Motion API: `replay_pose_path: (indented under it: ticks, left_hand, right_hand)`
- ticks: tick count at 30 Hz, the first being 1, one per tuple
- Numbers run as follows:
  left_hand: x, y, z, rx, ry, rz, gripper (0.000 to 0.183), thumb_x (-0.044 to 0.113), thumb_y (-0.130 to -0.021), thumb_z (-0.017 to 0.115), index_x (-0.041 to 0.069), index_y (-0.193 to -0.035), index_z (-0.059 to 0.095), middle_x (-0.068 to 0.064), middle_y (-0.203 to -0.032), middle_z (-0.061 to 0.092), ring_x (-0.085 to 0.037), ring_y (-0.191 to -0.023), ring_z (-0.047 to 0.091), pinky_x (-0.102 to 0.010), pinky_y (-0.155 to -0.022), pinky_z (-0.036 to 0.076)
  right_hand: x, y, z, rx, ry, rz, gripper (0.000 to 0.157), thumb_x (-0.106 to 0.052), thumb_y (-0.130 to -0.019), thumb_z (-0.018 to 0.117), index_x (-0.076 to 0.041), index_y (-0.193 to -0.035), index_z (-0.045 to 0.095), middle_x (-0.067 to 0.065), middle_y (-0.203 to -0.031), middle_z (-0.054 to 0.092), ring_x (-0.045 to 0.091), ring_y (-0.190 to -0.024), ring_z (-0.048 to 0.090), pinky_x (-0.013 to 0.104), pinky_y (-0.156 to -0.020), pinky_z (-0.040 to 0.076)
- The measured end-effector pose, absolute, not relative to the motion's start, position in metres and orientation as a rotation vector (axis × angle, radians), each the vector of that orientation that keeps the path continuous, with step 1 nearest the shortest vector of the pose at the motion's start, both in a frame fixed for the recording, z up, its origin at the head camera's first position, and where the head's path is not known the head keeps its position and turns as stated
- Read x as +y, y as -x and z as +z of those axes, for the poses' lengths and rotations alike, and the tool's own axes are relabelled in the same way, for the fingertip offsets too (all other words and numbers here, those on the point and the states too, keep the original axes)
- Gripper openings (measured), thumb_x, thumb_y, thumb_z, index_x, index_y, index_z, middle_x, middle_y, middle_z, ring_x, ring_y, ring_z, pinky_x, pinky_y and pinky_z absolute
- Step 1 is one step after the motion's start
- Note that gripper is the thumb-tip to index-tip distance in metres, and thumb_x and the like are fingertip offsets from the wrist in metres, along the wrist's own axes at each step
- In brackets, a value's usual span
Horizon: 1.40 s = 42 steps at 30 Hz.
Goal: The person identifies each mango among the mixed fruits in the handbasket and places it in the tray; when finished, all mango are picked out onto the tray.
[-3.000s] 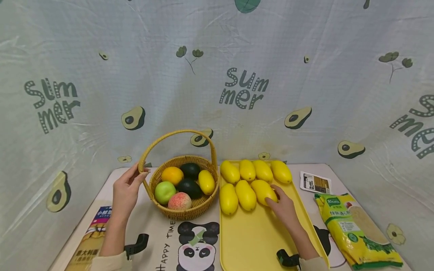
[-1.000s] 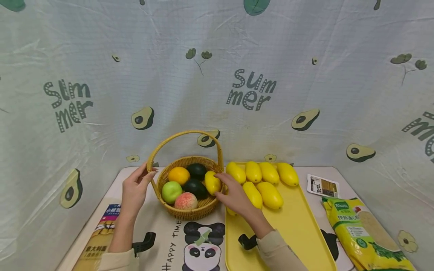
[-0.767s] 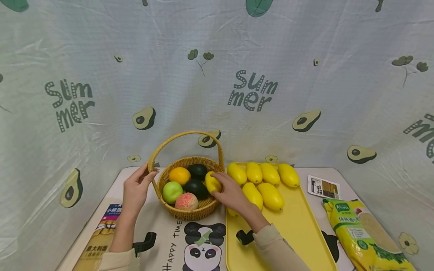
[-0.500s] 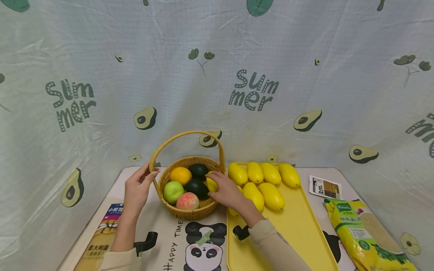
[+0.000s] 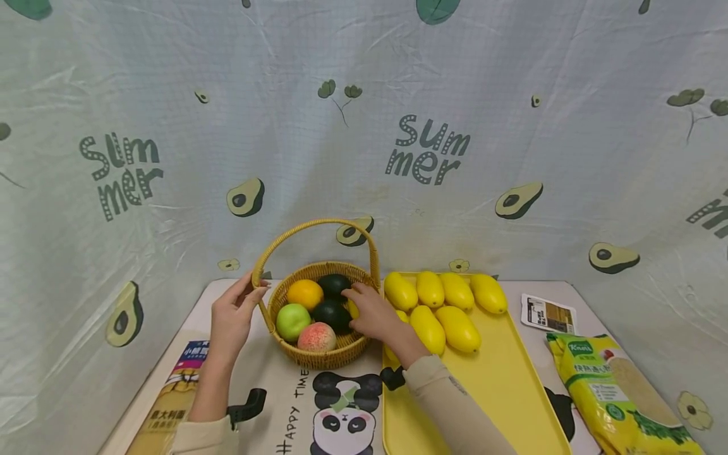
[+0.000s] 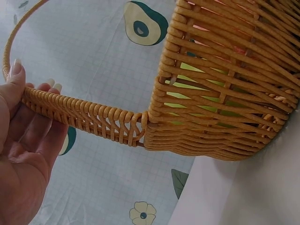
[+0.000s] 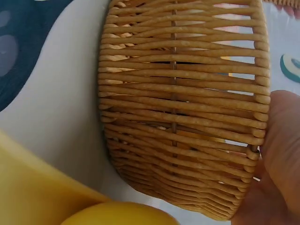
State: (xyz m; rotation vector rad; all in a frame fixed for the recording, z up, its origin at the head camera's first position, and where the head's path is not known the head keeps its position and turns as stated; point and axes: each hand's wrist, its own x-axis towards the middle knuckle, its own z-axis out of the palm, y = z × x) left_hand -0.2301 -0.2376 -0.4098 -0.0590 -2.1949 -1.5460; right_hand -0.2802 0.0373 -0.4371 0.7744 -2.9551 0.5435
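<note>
My left hand (image 5: 230, 316) grips the side of the arched handle (image 6: 84, 112) of a wicker basket (image 5: 324, 360), thumb on one face and fingers behind. Inside the basket lie an orange (image 5: 305, 294), a green apple (image 5: 293, 322), a peach (image 5: 316, 337) and two dark green avocados (image 5: 332, 316). My right hand (image 5: 375, 315) reaches over the basket's right rim, fingers curled round a yellow mango (image 5: 353, 309) that it mostly hides. In the right wrist view the woven wall (image 7: 183, 108) fills the middle, and the fingertips are hidden behind the rim.
Right of the basket is a yellow tray (image 5: 483, 392) with several mangoes (image 5: 457, 328) in two rows at its far end. A Knorr bag (image 5: 620, 392) and a small white packet (image 5: 548, 314) lie further right. A pasta pack (image 5: 170, 404) lies at the left.
My right hand has left a mango on the tray, gone left to the basket and closed over the mango there, now covering most of it. My left hand keeps its hold on the handle.
</note>
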Motion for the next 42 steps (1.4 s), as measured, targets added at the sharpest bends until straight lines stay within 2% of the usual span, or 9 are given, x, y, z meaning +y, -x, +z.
replay_pose_path:
  ticks: [8, 15, 21, 36, 42]
  left_hand:
    - [-0.239, 0.231, -0.409, -2.191, 0.045, -1.541, 0.043, 0.033, -0.1, 0.059, 0.018, -0.141, 0.058, -0.003, -0.117, 0.067, 0.008, -0.106, 0.06, -0.005, -0.093, 0.046]
    - [-0.238, 0.232, -0.411, -2.159, 0.075, -1.551, 0.043, 0.028, -0.099, 0.061, 0.016, -0.14, 0.058, 0.0, -0.113, 0.068, 0.008, -0.104, 0.061, -0.005, -0.09, 0.047]
    - [-0.238, 0.233, -0.411, -2.152, 0.086, -1.552, 0.041, 0.028, -0.099, 0.061, 0.016, -0.138, 0.06, 0.005, -0.111, 0.067, 0.007, -0.104, 0.061, -0.006, -0.09, 0.047]
    - [-0.238, 0.234, -0.412, -2.146, 0.093, -1.567, 0.041, 0.028, -0.099, 0.061, 0.019, -0.139, 0.059, -0.003, -0.113, 0.068, 0.008, -0.104, 0.061, -0.005, -0.091, 0.047]
    - [-0.24, 0.234, -0.413, -2.14, 0.101, -1.573, 0.043, 0.029, -0.098, 0.062, 0.019, -0.14, 0.058, 0.0, -0.112, 0.069, 0.007, -0.104, 0.061, -0.006, -0.089, 0.048]
  right_hand:
    - [0.03, 0.285, -0.437, -2.96, -0.768, 0.525, 0.066, -0.015, -0.083, 0.077, -0.014, -0.144, 0.052, 0.014, -0.153, 0.043, 0.032, -0.139, 0.044, 0.044, -0.115, 0.041]
    - [0.027, 0.287, -0.439, -2.938, -0.741, 0.511, 0.06, -0.007, -0.082, 0.072, -0.012, -0.14, 0.056, 0.015, -0.149, 0.047, 0.033, -0.136, 0.046, 0.044, -0.115, 0.042]
    - [0.028, 0.287, -0.439, -2.916, -0.723, 0.61, 0.057, -0.01, -0.081, 0.071, -0.011, -0.137, 0.059, 0.013, -0.146, 0.05, 0.031, -0.134, 0.047, 0.044, -0.114, 0.042]
    - [0.035, 0.283, -0.44, -2.826, -0.714, 0.786, 0.048, -0.014, -0.079, 0.068, -0.011, -0.127, 0.067, 0.009, -0.142, 0.054, 0.03, -0.132, 0.049, 0.045, -0.114, 0.041]
    - [0.038, 0.283, -0.431, -2.801, -0.766, 0.755, 0.044, -0.013, -0.078, 0.068, -0.011, -0.122, 0.069, 0.009, -0.142, 0.055, 0.03, -0.132, 0.05, 0.046, -0.114, 0.042]
